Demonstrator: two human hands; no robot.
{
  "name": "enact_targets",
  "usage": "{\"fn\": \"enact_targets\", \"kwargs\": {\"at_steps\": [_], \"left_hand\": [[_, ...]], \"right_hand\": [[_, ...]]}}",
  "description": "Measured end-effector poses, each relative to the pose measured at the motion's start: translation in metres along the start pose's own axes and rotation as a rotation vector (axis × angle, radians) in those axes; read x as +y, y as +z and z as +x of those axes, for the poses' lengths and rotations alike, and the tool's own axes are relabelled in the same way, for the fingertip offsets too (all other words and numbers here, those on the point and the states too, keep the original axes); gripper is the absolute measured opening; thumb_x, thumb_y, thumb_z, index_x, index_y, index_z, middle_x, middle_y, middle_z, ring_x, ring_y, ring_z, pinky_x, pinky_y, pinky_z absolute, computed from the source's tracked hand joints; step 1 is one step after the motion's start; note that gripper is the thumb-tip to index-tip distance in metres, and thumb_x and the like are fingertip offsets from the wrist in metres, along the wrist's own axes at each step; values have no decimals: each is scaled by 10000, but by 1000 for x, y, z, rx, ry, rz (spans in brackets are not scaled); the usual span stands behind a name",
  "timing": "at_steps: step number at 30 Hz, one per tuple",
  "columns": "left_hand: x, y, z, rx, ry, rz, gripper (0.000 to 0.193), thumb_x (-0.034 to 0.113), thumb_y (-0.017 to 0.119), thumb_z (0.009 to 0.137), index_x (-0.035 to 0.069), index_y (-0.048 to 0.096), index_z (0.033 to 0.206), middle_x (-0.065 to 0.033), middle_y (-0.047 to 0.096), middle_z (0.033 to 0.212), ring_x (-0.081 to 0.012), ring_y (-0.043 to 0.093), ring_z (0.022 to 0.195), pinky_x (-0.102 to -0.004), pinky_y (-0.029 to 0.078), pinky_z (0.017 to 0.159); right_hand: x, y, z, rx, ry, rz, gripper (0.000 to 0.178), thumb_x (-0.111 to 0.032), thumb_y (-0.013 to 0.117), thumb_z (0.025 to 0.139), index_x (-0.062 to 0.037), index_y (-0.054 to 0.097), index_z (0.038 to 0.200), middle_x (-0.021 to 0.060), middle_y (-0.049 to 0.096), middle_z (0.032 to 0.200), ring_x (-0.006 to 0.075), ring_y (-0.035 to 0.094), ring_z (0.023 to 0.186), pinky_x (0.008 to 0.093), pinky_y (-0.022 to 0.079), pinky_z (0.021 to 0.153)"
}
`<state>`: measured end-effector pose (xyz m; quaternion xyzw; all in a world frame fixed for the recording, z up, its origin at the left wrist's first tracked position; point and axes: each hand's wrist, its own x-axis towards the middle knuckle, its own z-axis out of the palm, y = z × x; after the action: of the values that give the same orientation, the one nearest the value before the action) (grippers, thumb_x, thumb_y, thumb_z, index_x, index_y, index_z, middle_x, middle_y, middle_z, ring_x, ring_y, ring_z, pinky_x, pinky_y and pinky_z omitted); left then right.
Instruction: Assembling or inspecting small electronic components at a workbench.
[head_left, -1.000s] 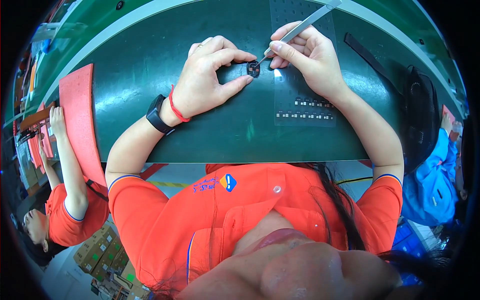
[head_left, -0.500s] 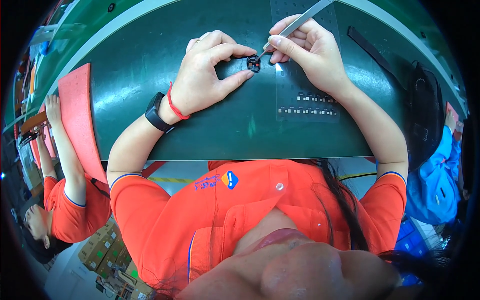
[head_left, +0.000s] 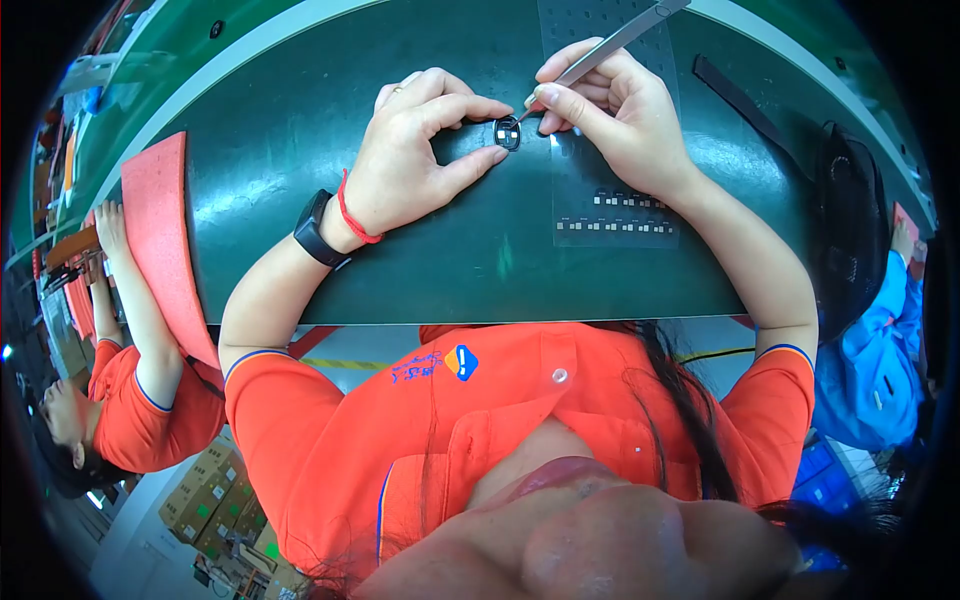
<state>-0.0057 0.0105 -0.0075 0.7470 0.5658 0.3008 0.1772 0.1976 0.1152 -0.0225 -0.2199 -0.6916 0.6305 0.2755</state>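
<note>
Squares (head_left: 502, 135) in black part (head_left: 510, 149) now paler, co-worker's head (head_left: 68, 425) higher in view

Black part (head_left: 507, 133): small, rounded-square, dark rim, pale patches and dark bars inside; fine detail too small to read.
Part pose: patterned face up; resting or lifted, can't tell.
Part place: between thumb and forefinger of left hand (head_left: 415, 140), edges pinched.
Tweezers (head_left: 612, 44): slim, silver-grey, narrow tip.
Tweezers pose: slanted, tip down toward left hand, back end up past right hand (head_left: 628, 118).
Tweezers place: in right-hand finger grip; tip at part's inner face, contact unclear.
</note>
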Motion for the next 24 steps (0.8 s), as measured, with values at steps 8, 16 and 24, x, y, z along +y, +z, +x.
{"fn": "enact_targets", "kwargs": {"at_steps": [8, 16, 24], "left_hand": [[0, -2, 2, -16, -1, 9, 272, 184, 753, 732, 140, 703, 995, 0, 577, 863, -170, 547, 853, -313, 351, 799], [1, -2, 1, -29, 16, 41, 268, 211, 739, 739, 135, 703, 993, -15, 582, 864, -188, 545, 858, -320, 358, 805], [4, -3, 2, -12, 1, 36, 258, 205, 737, 730, 147, 714, 981, -17, 573, 847, -198, 542, 851, -324, 364, 800]], "right_hand": [[-6, -6, 0, -41, -296, -391, 115, -25, 617, 880, 16, 615, 987, 86, 665, 926, 135, 674, 785, 240, 534, 693], [-6, -8, 0, -54, -400, -451, 118, -27, 638, 859, 20, 639, 968, 88, 669, 917, 152, 679, 760, 250, 536, 675], [-11, -7, 0, 19, -332, -299, 106, -27, 617, 885, 20, 616, 980, 88, 659, 923, 143, 674, 740, 243, 534, 652]]}}
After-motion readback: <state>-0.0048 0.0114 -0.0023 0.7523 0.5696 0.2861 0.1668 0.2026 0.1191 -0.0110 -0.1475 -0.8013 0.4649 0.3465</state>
